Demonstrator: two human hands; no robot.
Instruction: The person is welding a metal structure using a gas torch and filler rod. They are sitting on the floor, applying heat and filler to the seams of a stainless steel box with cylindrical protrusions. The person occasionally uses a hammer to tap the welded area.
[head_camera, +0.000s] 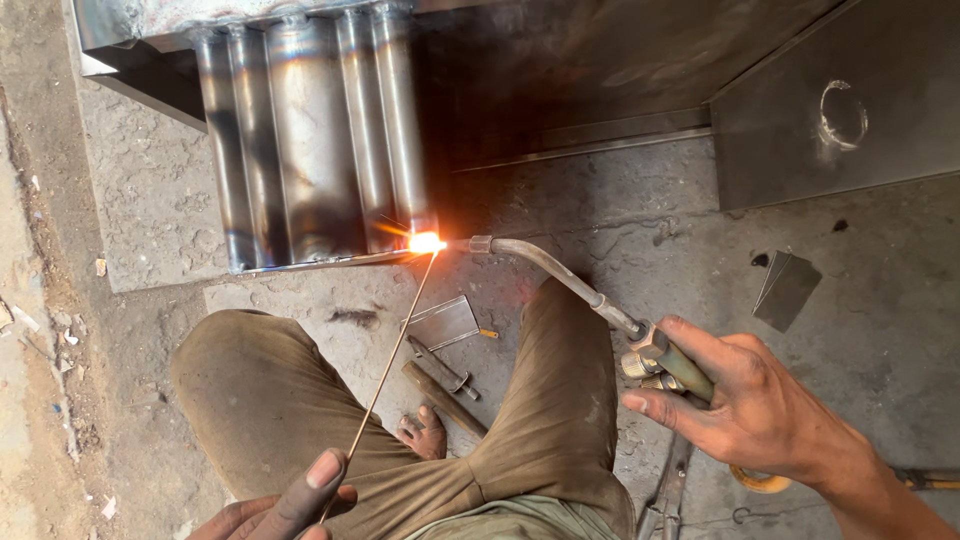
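Right grip (760, 405) closed on torch (560, 275), left grip (290, 505) pinching filler rod (385, 375), flame at ribbed steel panel (315, 140)

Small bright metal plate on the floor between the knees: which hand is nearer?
Left. The left hand sits low, below-left of the small bright metal plate, pinching a thin filler rod. The right hand is farther off to its right, gripping the curved gas torch.
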